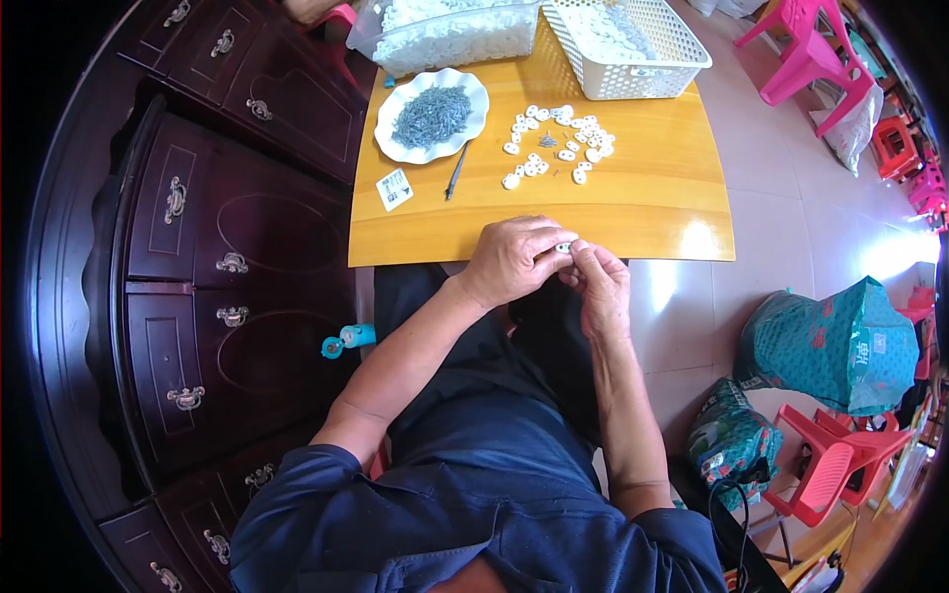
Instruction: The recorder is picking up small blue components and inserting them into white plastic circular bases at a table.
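Over the table's near edge, my left hand [516,259] and my right hand [601,284] meet, both with fingers closed. Between their fingertips they pinch one small white plastic piece [563,248] with dark holes in it. Fingers hide much of that piece. Beyond my hands lies a loose group of similar white pieces [590,138], with a little pile of screws [548,141] among them. A scalloped white plate [387,137] to the left holds a heap of grey screws [432,117]. Beside it rests a thin dark pen-like tool [456,174].
At the table's back stand a clear bin [494,47] and a white perforated basket [647,83], both full of white pieces. A printed card [393,189] lies at left. Dark wooden drawers [267,227] flank the left side; teal bags [825,341] and red chairs [840,460] stand right.
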`<state>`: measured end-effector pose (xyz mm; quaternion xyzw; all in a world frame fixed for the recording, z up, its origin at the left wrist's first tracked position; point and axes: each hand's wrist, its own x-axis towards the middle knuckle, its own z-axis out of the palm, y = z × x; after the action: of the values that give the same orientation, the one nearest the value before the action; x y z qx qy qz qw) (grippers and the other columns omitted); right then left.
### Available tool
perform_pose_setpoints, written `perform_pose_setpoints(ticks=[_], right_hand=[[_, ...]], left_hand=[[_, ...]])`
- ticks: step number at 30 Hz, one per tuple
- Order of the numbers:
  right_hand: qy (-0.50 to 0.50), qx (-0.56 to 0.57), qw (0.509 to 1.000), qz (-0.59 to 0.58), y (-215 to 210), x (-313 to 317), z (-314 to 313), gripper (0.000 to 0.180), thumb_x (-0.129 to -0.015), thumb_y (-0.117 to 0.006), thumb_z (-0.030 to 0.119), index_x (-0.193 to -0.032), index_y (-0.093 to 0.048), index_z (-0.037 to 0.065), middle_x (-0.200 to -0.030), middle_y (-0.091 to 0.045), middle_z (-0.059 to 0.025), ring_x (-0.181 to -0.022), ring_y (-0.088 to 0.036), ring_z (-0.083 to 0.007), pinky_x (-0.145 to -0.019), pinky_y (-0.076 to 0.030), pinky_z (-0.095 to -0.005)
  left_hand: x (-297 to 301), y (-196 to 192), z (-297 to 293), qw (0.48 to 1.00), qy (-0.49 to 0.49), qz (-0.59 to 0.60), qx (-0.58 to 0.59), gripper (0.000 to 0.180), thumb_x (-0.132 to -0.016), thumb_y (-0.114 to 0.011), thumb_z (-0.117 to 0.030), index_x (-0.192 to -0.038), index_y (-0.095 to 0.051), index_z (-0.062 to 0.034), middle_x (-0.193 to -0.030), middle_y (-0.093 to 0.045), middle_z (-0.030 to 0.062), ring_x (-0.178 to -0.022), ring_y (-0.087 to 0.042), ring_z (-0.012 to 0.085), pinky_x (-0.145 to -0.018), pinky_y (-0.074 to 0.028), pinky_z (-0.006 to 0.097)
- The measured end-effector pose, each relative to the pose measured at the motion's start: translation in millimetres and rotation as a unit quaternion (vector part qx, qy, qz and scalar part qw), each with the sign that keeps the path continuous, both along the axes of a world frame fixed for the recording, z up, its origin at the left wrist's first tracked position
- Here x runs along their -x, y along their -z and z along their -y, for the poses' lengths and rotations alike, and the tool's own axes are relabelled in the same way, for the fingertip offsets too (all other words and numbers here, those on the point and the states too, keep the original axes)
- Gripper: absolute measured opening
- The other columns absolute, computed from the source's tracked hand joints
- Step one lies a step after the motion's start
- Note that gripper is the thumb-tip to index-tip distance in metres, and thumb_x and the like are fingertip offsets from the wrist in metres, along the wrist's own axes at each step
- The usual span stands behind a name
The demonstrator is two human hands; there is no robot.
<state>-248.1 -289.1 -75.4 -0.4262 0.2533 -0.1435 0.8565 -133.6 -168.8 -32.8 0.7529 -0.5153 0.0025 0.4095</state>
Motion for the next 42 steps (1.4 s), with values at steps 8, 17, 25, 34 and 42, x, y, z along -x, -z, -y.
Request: perform_pose_setpoints(ticks=[8,17,25,34,42], right_hand=[[0.054,0.093,0.994,0.002,-3.4,-4.4,-2.9,0.023,-0.103,-0.064,0.019,-0.096,-0.074,-0.001,-0.079,-0.066,0.0022,-0.074,-0.055,-0.005,-0.069,-0.044,-0.0199],[0.169,0.065,0.983,-0.006,-14.6,-1.7,6.6,0.013,-0.104,-0.061,0.02,-0.103,-0.059,0.008,-0.076,-0.056,0.002,-0.064,-0.053,-0.0063,-0.059,-0.044,-0.0211],[0.162,0.001,0.986,0.029,-10.8,1.8,13.6,0.011,-0.103,-0.062,0.019,-0.101,-0.059,0.008,-0.076,-0.057,0.0004,-0.064,-0.053,-0.0073,-0.06,-0.045,-0.022],[0.109,-0.034,0.993,-0.006,-11.3,-0.1,12.8,0.01,-0.104,-0.062,0.02,-0.1,-0.061,0.01,-0.074,-0.059,0.0008,-0.062,-0.056,-0.0078,-0.059,-0.049,-0.0214],[0.094,-0.029,0.995,-0.006,-11.5,-1.9,9.2,0.011,-0.104,-0.062,0.02,-0.1,-0.061,0.01,-0.074,-0.06,0.0008,-0.062,-0.056,-0.0076,-0.059,-0.049,-0.0216]], left_hand=[[2.6,-10.1,5.9,0.996,-0.006,-0.084,0.011,0.023,-0.085,-0.079,-0.01,-0.106,-0.072,-0.0031,-0.096,-0.072,0.0106,-0.08,-0.071,0.0267,-0.072,-0.058,0.035],[-9.9,8.1,26.6,0.996,-0.073,-0.017,-0.037,0.014,-0.089,-0.073,-0.014,-0.099,-0.071,-0.0048,-0.088,-0.068,0.0101,-0.077,-0.069,0.0266,-0.069,-0.056,0.037],[-9.0,15.1,62.2,0.994,-0.05,0.073,-0.07,0.04,-0.091,-0.067,-0.019,-0.128,-0.063,-0.0056,-0.107,-0.067,0.0144,-0.096,-0.068,0.0324,-0.081,-0.056,0.043],[-33.2,25.3,57.1,0.982,-0.134,0.099,-0.086,0.031,-0.091,-0.068,-0.02,-0.12,-0.067,-0.0089,-0.095,-0.064,0.0107,-0.085,-0.069,0.0303,-0.072,-0.056,0.044],[-25.0,23.5,39.2,0.986,-0.118,0.101,-0.052,0.015,-0.091,-0.071,-0.02,-0.102,-0.07,-0.0093,-0.089,-0.065,0.0057,-0.084,-0.068,0.0273,-0.07,-0.056,0.042]])
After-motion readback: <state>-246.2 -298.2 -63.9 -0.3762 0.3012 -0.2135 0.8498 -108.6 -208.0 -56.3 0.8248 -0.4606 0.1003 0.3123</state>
